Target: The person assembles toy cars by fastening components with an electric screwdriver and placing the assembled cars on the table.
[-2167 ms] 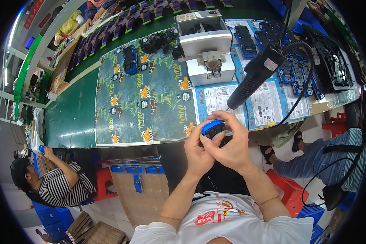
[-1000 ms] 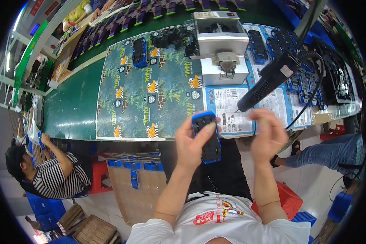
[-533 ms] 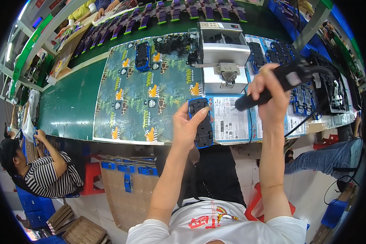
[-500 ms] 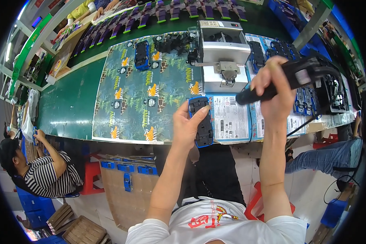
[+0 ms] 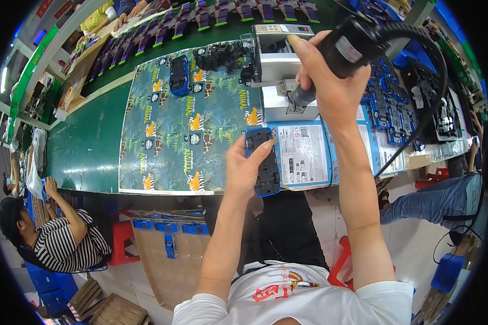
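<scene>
My left hand (image 5: 244, 168) is closed on a toy car (image 5: 267, 172) with a blue body, its black underside facing up, at the table's front edge. The thumb presses on the black base. My right hand (image 5: 333, 81) grips a black electric screwdriver (image 5: 352, 46) with a coiled cable. The screwdriver's front end reaches down to the outlet of a silver screw feeder (image 5: 276, 111); my hand hides part of that machine, and the bit cannot be made out.
Another blue toy car (image 5: 179, 76) lies on the patterned sheet (image 5: 168, 135), beside a heap of small black parts (image 5: 222, 57). Several upturned cars (image 5: 390, 114) are at the right. A printed card (image 5: 302, 154) lies below the feeder. A person in stripes (image 5: 65, 238) sits at left.
My right hand has raised the screwdriver and brought it up and left from above the printed card to the screw feeder. My left hand keeps the toy car at nearly the same place.
</scene>
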Demonstrator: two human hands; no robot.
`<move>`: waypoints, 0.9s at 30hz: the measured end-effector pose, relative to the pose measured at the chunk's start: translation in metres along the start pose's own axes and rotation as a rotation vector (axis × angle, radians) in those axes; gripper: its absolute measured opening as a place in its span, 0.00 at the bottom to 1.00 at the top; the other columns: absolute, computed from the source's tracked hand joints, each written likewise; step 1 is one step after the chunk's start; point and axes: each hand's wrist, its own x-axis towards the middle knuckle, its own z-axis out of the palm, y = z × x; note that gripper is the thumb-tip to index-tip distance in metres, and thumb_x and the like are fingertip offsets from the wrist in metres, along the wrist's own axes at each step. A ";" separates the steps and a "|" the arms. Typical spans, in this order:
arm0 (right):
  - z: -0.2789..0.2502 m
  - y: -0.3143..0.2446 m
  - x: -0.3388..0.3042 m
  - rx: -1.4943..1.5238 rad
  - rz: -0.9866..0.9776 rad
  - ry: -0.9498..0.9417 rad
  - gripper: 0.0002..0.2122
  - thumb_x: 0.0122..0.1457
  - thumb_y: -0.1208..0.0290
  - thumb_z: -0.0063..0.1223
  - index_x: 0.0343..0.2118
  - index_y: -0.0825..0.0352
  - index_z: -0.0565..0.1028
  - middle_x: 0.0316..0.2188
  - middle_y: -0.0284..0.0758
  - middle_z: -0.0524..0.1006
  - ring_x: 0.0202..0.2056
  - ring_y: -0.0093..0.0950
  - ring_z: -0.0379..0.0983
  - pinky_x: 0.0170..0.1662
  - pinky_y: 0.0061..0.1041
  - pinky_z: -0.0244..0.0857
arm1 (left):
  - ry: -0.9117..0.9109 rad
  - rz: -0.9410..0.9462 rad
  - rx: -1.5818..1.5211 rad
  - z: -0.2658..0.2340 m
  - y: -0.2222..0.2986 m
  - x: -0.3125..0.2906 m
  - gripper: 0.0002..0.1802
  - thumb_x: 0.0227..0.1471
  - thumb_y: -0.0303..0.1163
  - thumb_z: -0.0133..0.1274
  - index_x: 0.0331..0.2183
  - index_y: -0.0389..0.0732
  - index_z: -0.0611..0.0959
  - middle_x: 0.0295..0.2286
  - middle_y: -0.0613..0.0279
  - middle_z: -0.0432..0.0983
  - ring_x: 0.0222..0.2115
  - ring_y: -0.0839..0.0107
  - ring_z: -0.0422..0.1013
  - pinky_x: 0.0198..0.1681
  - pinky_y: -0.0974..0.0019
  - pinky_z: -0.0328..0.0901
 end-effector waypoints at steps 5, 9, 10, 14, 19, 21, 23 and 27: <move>-0.001 -0.007 0.007 -0.076 0.100 -0.049 0.08 0.57 0.73 0.62 0.25 0.68 0.75 0.13 0.27 0.71 0.13 0.15 0.65 0.19 0.16 0.59 | -0.002 0.005 0.003 0.000 -0.006 0.002 0.11 0.53 0.29 0.60 0.39 0.37 0.80 0.32 0.61 0.80 0.28 0.76 0.75 0.31 0.70 0.72; -0.004 -0.010 -0.002 -0.015 0.258 -0.151 0.10 0.56 0.70 0.62 0.24 0.66 0.71 0.12 0.26 0.67 0.11 0.17 0.61 0.18 0.19 0.57 | -0.007 0.005 -0.011 -0.002 -0.007 0.000 0.11 0.53 0.28 0.61 0.39 0.37 0.81 0.32 0.61 0.80 0.27 0.77 0.75 0.31 0.70 0.72; -0.007 -0.012 -0.008 0.059 0.274 -0.101 0.10 0.56 0.70 0.63 0.24 0.67 0.73 0.12 0.27 0.69 0.11 0.16 0.63 0.18 0.17 0.57 | -0.020 0.000 -0.022 -0.003 -0.008 0.002 0.11 0.53 0.29 0.61 0.39 0.37 0.81 0.32 0.61 0.80 0.27 0.77 0.75 0.31 0.70 0.72; -0.016 -0.038 -0.029 0.416 0.262 -0.009 0.07 0.59 0.72 0.56 0.32 0.68 0.70 0.15 0.30 0.67 0.13 0.21 0.63 0.21 0.23 0.62 | -0.049 0.025 -0.020 -0.002 -0.004 0.003 0.12 0.52 0.27 0.61 0.39 0.35 0.80 0.30 0.63 0.80 0.27 0.80 0.74 0.31 0.73 0.71; 0.000 -0.038 -0.047 0.555 0.173 -0.071 0.10 0.60 0.71 0.54 0.38 0.69 0.66 0.17 0.33 0.67 0.15 0.22 0.63 0.23 0.26 0.65 | -0.044 0.013 -0.032 -0.001 -0.002 0.002 0.11 0.52 0.27 0.60 0.39 0.35 0.80 0.31 0.64 0.80 0.27 0.81 0.74 0.32 0.72 0.71; 0.003 -0.031 -0.052 0.530 0.146 -0.074 0.11 0.59 0.71 0.55 0.38 0.69 0.66 0.17 0.32 0.67 0.15 0.21 0.63 0.23 0.26 0.64 | -0.051 0.014 -0.046 0.000 -0.003 0.002 0.12 0.52 0.27 0.61 0.39 0.35 0.80 0.31 0.64 0.80 0.28 0.81 0.74 0.32 0.72 0.71; 0.004 -0.026 -0.053 0.514 0.137 -0.066 0.11 0.59 0.72 0.55 0.38 0.70 0.66 0.17 0.32 0.67 0.15 0.21 0.63 0.24 0.25 0.64 | -0.051 0.023 -0.036 0.002 -0.004 0.002 0.12 0.52 0.27 0.61 0.39 0.35 0.80 0.31 0.64 0.80 0.28 0.81 0.74 0.32 0.73 0.71; 0.009 -0.016 -0.059 0.395 0.110 -0.125 0.07 0.62 0.70 0.49 0.36 0.65 0.65 0.17 0.31 0.65 0.16 0.22 0.62 0.24 0.26 0.65 | -0.039 0.019 -0.010 0.000 -0.001 -0.001 0.12 0.52 0.27 0.61 0.40 0.34 0.81 0.31 0.65 0.80 0.28 0.82 0.73 0.32 0.73 0.71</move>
